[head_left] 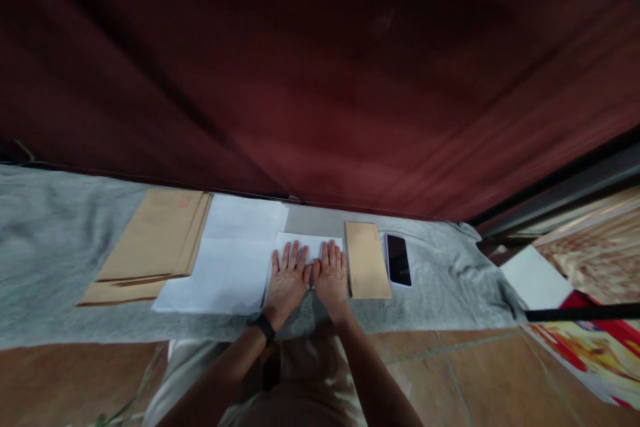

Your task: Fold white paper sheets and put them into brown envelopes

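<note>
Both palms lie flat on a white sheet of paper [310, 239] on the grey cloth, most of it hidden under them. My left hand [288, 277], with a dark band at the wrist, has its fingers stretched out on the sheet's left part. My right hand [331, 278] presses on the right part, fingers straight, its thumb near the left thumb. Larger white paper [230, 253] lies just left of my left hand. Close by my right hand is a brown envelope [368, 260].
Several larger brown envelopes [155, 233] are stacked at the left. A phone [399, 260] lies right of the single envelope. Grey cloth [450, 280] covers the narrow surface, with a dark red panel [320, 93] rising behind it. A black bar [580, 312] stands at the right.
</note>
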Motion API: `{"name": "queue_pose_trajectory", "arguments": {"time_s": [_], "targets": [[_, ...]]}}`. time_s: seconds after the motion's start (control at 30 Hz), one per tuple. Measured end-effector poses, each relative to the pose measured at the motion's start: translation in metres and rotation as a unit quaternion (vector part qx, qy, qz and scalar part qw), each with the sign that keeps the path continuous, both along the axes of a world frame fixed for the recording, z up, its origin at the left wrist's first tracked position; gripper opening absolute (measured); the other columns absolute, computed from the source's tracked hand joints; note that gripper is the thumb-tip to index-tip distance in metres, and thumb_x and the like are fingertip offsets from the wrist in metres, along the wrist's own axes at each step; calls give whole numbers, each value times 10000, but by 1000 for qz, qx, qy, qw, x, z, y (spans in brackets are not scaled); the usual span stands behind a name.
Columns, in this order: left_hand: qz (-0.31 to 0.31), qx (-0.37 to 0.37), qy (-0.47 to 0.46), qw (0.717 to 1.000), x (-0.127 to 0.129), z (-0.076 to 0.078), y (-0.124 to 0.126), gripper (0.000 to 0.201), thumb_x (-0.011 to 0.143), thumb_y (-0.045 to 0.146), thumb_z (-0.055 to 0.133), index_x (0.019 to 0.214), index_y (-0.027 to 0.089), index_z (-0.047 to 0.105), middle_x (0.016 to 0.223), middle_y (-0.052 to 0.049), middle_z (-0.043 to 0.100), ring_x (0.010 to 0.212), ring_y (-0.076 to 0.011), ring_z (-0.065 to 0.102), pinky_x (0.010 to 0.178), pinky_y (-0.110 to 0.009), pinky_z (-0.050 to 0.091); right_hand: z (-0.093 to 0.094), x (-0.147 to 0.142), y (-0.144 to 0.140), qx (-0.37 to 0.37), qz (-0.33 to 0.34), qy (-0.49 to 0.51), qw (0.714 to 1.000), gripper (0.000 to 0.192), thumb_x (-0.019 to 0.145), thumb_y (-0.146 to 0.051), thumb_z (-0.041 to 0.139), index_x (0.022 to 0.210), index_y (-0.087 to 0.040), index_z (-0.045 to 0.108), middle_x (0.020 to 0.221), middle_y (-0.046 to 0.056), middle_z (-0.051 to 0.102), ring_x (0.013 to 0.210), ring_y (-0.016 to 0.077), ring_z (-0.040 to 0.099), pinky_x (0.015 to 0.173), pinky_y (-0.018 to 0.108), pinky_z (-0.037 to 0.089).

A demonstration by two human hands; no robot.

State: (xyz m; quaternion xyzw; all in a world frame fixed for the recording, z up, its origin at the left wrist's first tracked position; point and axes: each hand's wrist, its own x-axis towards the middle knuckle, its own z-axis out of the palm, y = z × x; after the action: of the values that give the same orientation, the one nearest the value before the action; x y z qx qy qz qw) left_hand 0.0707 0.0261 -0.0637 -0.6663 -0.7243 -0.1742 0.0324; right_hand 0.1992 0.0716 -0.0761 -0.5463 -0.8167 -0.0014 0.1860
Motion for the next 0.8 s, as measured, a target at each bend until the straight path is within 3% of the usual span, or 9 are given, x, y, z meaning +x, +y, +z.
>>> {"name": "queue_pose_trajectory", "arguments": {"time_s": [0.8], "targets": [[-15,-3,-21,1000,-3,5,1,549,1019,344,381,1530,153,437,1645,-185,306,1530,-339,278,1223,-642,148,-4,-3,5,-5,-39,-26,999,559,1046,-364,411,1565,-159,389,1611,135,397,1502,267,350,1226,455,245]]}}
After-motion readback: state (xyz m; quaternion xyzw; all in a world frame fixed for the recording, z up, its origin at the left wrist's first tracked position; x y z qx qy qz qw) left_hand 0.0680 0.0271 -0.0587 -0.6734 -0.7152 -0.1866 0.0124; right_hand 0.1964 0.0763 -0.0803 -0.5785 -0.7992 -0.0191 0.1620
